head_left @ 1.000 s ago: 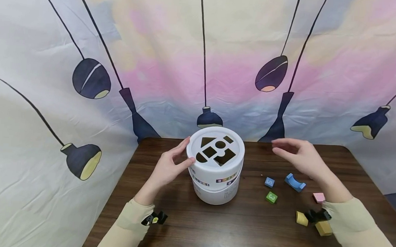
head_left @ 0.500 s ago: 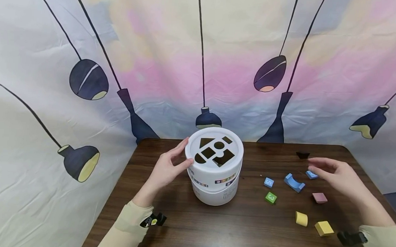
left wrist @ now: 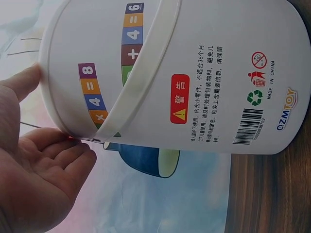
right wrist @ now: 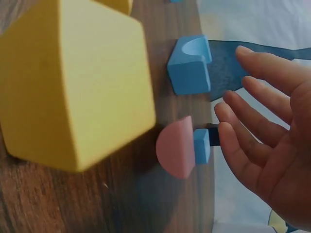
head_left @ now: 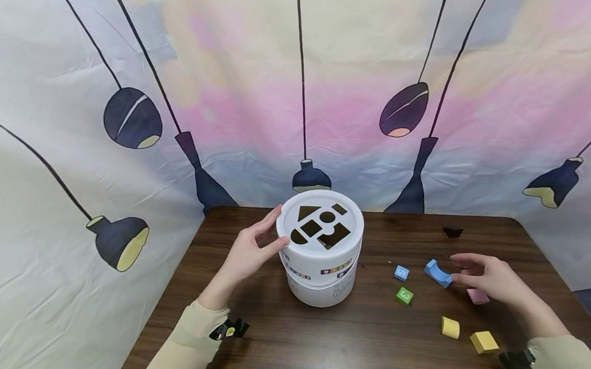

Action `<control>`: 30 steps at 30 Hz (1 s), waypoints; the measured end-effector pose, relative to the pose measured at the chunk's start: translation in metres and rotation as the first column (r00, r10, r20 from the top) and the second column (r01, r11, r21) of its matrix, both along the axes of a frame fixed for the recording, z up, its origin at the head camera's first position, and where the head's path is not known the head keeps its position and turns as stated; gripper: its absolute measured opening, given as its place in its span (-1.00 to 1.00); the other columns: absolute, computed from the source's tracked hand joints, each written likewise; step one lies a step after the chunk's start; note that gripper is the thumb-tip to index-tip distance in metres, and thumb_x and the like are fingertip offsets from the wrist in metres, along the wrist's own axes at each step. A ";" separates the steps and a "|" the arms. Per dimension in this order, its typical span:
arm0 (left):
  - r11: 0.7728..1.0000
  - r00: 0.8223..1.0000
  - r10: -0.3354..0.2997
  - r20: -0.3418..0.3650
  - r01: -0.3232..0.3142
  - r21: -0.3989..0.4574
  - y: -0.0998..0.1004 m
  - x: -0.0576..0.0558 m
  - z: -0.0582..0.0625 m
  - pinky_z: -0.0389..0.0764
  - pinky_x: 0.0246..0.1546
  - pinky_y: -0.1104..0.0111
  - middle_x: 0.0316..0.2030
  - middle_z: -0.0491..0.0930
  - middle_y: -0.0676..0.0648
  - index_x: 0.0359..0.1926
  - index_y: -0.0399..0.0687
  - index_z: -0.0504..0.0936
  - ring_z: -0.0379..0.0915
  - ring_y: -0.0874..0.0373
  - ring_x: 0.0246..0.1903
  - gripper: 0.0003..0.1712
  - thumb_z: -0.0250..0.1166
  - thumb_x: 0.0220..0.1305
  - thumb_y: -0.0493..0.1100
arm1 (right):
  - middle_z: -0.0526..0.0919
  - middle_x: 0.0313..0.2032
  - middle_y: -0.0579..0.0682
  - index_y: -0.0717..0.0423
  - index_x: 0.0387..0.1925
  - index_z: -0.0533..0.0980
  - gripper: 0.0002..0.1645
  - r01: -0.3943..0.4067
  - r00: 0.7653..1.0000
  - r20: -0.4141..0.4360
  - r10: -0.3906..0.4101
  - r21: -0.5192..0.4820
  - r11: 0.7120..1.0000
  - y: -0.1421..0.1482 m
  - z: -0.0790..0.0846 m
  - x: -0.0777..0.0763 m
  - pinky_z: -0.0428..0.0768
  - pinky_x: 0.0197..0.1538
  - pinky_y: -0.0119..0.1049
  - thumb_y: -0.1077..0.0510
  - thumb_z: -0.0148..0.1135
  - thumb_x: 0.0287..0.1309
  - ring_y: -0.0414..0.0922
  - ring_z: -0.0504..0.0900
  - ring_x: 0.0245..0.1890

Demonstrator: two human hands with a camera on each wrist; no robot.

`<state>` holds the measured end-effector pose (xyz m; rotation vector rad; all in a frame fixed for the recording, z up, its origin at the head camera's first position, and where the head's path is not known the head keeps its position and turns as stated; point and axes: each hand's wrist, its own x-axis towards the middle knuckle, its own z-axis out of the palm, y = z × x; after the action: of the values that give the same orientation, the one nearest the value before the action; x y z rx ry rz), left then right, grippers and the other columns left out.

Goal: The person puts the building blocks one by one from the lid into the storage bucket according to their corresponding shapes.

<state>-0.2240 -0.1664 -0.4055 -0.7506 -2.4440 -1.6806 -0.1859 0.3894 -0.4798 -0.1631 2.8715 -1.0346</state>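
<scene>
A white bucket (head_left: 320, 278) stands on the table, its lid (head_left: 344, 248) cut with shaped holes. My left hand (head_left: 246, 254) touches the lid's left rim with thumb and fingertips; in the left wrist view the fingers lie relaxed against the rim. My right hand (head_left: 496, 281) hovers over the blocks, nearest a blue block with a curved hollow (head_left: 438, 273) and a pink half-round block (head_left: 477, 296). Holding nothing, its fingers are spread and loosely bent in the right wrist view, apart from the blocks. A small blue block (right wrist: 201, 145) is hidden by the hand in the head view.
Left of my right hand lie a blue block marked 5 (head_left: 401, 272) and a green block marked 3 (head_left: 404, 295). Nearer me are a yellow rounded block (head_left: 450, 327) and a yellow block (head_left: 484, 342). A dark piece (head_left: 452, 232) lies toward the table's back edge.
My right hand has moved from the table's back toward the right and nearer me, then slightly left over the blocks. My left hand stays at the lid.
</scene>
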 end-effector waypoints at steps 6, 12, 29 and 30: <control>1.000 1.000 0.000 -0.003 0.000 0.003 0.001 0.001 0.001 0.44 0.39 -0.06 0.60 0.25 0.07 0.63 0.10 0.34 0.31 0.03 0.51 -0.17 0.47 0.44 -0.12 | 0.72 0.14 0.24 0.28 0.34 0.57 -0.19 -0.022 1.000 0.022 0.021 0.034 0.999 -0.003 -0.008 -0.005 0.63 -0.19 -0.27 -0.10 0.60 0.22 -0.01 0.67 -0.04; 1.000 1.000 -0.002 -0.005 0.002 0.006 0.001 0.000 0.001 0.41 0.40 -0.12 0.60 0.25 0.05 0.63 0.08 0.34 0.29 0.02 0.52 -0.17 0.46 0.45 -0.13 | 0.75 0.00 0.16 0.32 0.29 0.58 -0.20 -0.037 0.999 0.025 0.035 0.087 0.995 -0.005 -0.013 -0.007 0.62 -0.19 -0.18 -0.06 0.63 0.17 -0.07 0.68 -0.12; 1.000 1.000 0.006 -0.001 -0.006 -0.008 0.000 0.000 0.001 0.44 0.40 -0.03 0.60 0.25 0.05 0.63 0.08 0.34 0.29 0.03 0.51 -0.17 0.46 0.45 -0.12 | 0.76 -0.18 0.06 0.31 0.07 0.71 -0.42 -0.033 0.999 0.044 0.027 0.144 0.989 -0.010 -0.016 -0.014 0.69 -0.14 -0.01 -0.03 0.61 0.19 0.00 0.71 -0.17; 1.000 1.000 0.005 -0.001 -0.005 -0.008 0.000 0.000 0.001 0.44 0.40 -0.03 0.60 0.25 0.05 0.63 0.09 0.33 0.29 0.04 0.51 -0.17 0.46 0.45 -0.12 | 0.75 -0.18 0.06 0.31 0.06 0.71 -0.45 -0.029 0.999 0.043 0.023 0.144 0.989 -0.010 -0.017 -0.014 0.68 -0.16 -0.04 -0.01 0.60 0.20 -0.01 0.70 -0.18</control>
<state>-0.2239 -0.1660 -0.4048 -0.7458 -2.4510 -1.6692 -0.1997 0.3792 -0.4963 -0.1665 2.8852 -0.8120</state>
